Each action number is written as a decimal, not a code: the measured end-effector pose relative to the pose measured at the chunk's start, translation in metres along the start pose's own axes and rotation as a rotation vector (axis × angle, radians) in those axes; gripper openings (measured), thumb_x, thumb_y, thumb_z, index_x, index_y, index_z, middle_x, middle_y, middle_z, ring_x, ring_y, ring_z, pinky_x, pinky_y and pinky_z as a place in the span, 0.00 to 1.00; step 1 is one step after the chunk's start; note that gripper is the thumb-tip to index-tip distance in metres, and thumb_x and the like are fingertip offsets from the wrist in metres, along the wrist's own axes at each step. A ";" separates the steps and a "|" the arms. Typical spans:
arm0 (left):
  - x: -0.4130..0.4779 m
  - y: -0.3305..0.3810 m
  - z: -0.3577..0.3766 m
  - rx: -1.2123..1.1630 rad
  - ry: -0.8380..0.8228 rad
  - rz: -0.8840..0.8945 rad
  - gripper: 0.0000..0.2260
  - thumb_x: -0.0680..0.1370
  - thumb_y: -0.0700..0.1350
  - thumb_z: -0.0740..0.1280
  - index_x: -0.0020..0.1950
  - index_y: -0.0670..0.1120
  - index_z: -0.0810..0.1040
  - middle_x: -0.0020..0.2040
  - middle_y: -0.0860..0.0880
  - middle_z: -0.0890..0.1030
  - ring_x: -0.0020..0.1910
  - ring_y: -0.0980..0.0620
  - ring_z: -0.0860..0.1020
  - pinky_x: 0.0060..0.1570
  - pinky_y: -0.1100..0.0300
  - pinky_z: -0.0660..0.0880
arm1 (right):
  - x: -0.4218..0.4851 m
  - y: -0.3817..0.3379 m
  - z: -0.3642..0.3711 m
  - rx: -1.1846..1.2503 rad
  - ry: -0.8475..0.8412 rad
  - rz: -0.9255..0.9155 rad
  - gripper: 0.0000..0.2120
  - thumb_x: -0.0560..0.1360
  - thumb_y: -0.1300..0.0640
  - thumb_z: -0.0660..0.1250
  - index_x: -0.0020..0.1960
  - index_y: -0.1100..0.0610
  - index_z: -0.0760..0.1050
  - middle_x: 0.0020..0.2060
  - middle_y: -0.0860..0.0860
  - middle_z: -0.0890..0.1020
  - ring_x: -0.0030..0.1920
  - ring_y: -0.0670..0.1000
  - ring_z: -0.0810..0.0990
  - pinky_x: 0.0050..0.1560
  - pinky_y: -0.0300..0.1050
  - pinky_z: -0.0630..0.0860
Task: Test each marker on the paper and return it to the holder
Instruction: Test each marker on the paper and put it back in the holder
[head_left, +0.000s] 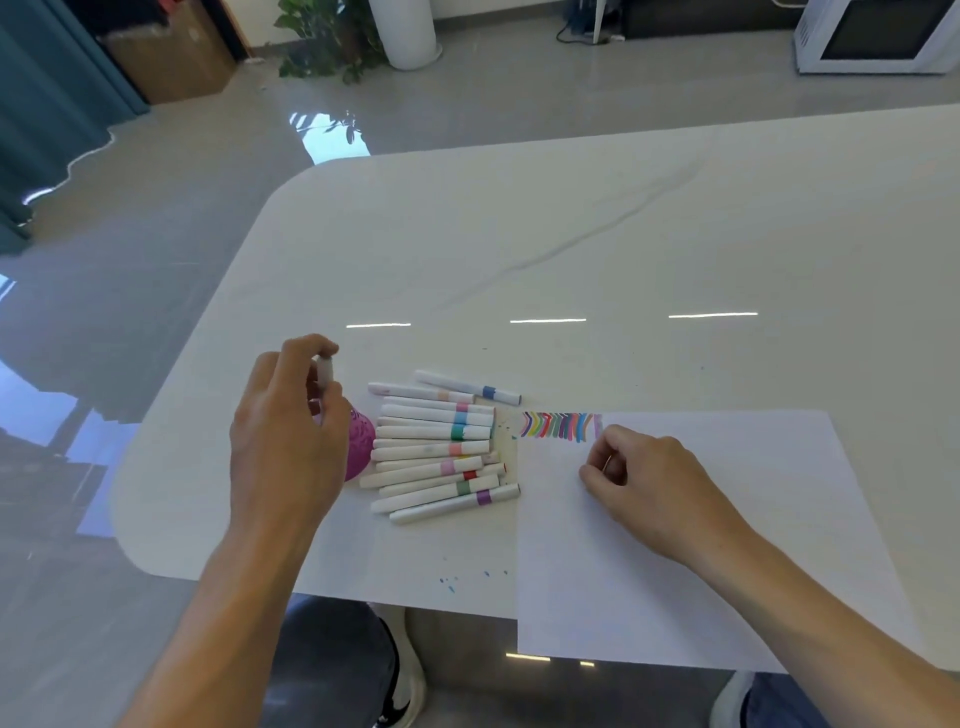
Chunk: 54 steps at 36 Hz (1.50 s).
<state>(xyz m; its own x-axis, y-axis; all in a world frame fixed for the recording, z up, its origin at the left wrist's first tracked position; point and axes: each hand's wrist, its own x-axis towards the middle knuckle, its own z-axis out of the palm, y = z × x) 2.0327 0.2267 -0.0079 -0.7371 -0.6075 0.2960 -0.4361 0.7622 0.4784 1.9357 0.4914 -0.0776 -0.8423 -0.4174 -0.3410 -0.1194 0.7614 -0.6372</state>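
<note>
My left hand (288, 421) grips a white marker (324, 373) upright, just above a purple holder (362, 444) that my hand mostly hides. Several white markers (439, 447) with coloured bands lie side by side on the table right of the holder. A white sheet of paper (701, 545) lies to the right, with a row of short coloured strokes (558, 427) along its top left corner. My right hand (641, 478) rests on the paper just below the strokes, fingers curled; I cannot make out anything held in it.
The white table (571, 234) has a rounded left corner and small ink specks near its front edge (452, 582). Beyond it are a glossy floor, a potted plant (332, 41), a cardboard box (171, 57) and a white appliance (878, 36).
</note>
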 end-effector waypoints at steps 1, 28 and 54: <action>0.000 -0.001 0.001 0.005 -0.003 -0.012 0.10 0.81 0.43 0.64 0.62 0.50 0.75 0.57 0.49 0.76 0.51 0.52 0.77 0.46 0.62 0.72 | 0.000 0.000 0.000 -0.009 0.003 -0.003 0.06 0.78 0.53 0.67 0.42 0.49 0.75 0.34 0.45 0.82 0.38 0.48 0.81 0.37 0.41 0.73; -0.019 0.021 0.024 -0.087 -0.251 0.164 0.09 0.76 0.43 0.73 0.55 0.50 0.82 0.44 0.59 0.81 0.42 0.61 0.79 0.46 0.66 0.78 | 0.001 0.001 0.001 -0.027 0.009 -0.020 0.06 0.78 0.53 0.66 0.42 0.49 0.75 0.33 0.45 0.82 0.37 0.47 0.80 0.36 0.41 0.71; -0.044 0.037 0.063 0.080 -0.746 0.443 0.09 0.79 0.54 0.66 0.55 0.55 0.82 0.49 0.60 0.77 0.46 0.58 0.75 0.48 0.63 0.75 | 0.003 0.004 0.000 -0.009 -0.001 -0.038 0.05 0.78 0.53 0.66 0.42 0.49 0.75 0.33 0.46 0.82 0.38 0.48 0.80 0.36 0.41 0.71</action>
<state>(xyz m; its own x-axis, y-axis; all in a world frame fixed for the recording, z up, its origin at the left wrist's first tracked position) 2.0169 0.2960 -0.0550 -0.9810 0.0327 -0.1912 -0.0431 0.9242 0.3794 1.9330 0.4931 -0.0808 -0.8365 -0.4469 -0.3170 -0.1564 0.7492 -0.6436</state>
